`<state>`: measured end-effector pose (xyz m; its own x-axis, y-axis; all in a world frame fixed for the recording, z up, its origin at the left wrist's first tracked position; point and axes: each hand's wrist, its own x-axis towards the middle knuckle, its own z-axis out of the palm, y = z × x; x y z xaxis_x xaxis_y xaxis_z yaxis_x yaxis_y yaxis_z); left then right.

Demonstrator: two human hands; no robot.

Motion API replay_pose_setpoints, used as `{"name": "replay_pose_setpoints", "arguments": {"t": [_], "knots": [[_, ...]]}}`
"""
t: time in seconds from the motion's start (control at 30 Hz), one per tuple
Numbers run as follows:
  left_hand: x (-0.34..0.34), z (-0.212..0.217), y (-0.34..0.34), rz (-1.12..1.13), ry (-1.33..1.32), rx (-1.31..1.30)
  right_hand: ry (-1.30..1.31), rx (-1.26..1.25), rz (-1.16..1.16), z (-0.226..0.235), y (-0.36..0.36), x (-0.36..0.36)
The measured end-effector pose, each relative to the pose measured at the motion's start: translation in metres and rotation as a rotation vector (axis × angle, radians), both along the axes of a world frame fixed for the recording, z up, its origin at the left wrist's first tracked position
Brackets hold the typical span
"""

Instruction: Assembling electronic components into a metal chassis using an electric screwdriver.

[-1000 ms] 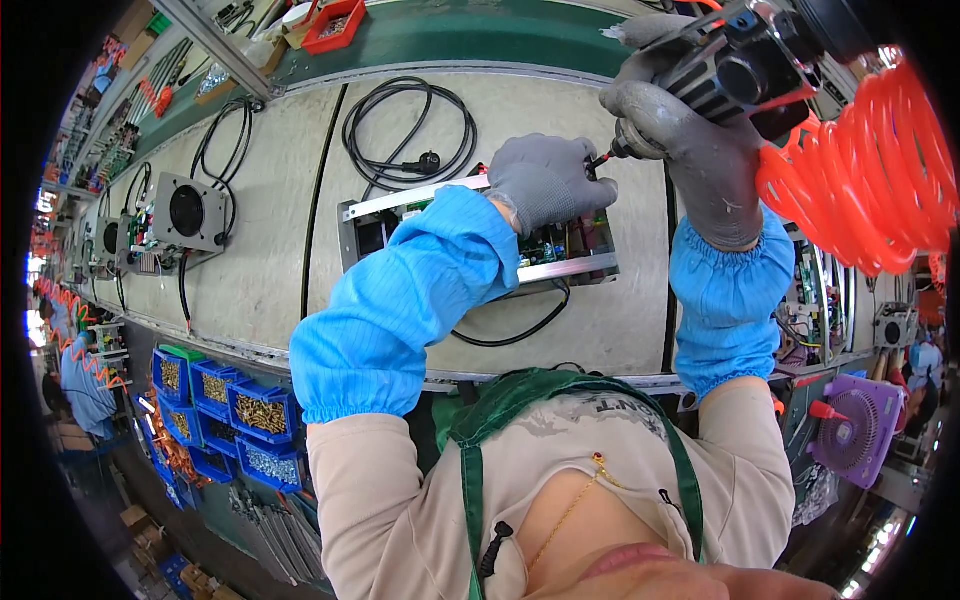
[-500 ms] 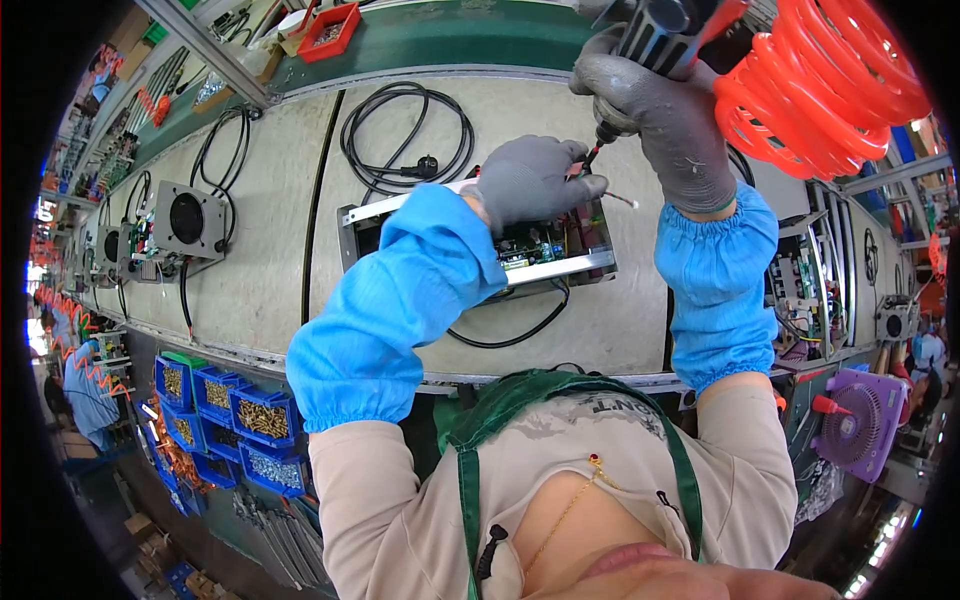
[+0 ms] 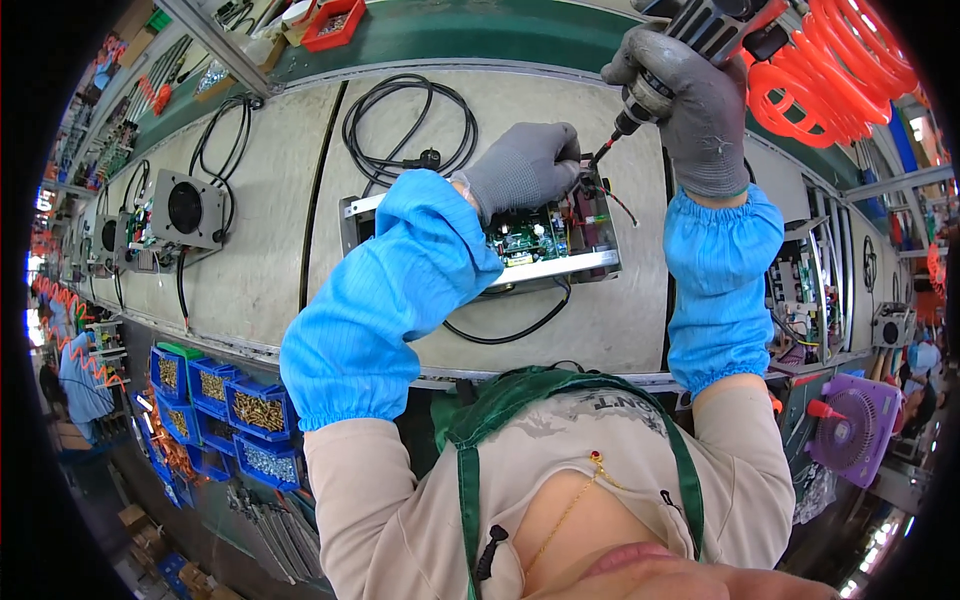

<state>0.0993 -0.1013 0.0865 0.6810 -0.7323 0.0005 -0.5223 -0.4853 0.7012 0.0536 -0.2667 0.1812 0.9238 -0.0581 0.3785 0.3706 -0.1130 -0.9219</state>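
Centrally on the belt sits an open metal chassis w/ green circuit board inside. Left hand, grey-gloved, rests curled on the board's far edge, fingers pressed together. Right hand is wrapped tight round a powered screwdriver, bit tip at the chassis' far-right corner. Coiled black cable lies far-left of it.

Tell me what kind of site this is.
Most likely an electronics assembly line. The right hand holds a powered screwdriver on an orange coiled hose over an open metal chassis with a green circuit board. Blue bins of screws sit below the bench.
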Motion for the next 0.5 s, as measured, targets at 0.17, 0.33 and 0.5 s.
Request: {"name": "replay_pose_setpoints", "arguments": {"t": [0.17, 0.33, 0.5], "knots": [[0.0, -0.004, -0.003, -0.009, -0.004, 0.001, -0.103, 0.035, -0.077, -0.008, 0.004, -0.001], [-0.001, -0.003, -0.005, -0.006, 0.006, 0.036, -0.073, -0.002, -0.063, -0.009, -0.005, 0.0], [-0.001, -0.005, -0.004, -0.036, -0.048, 0.052, -0.143, 0.158, -0.118, -0.016, 0.005, -0.001]]}}
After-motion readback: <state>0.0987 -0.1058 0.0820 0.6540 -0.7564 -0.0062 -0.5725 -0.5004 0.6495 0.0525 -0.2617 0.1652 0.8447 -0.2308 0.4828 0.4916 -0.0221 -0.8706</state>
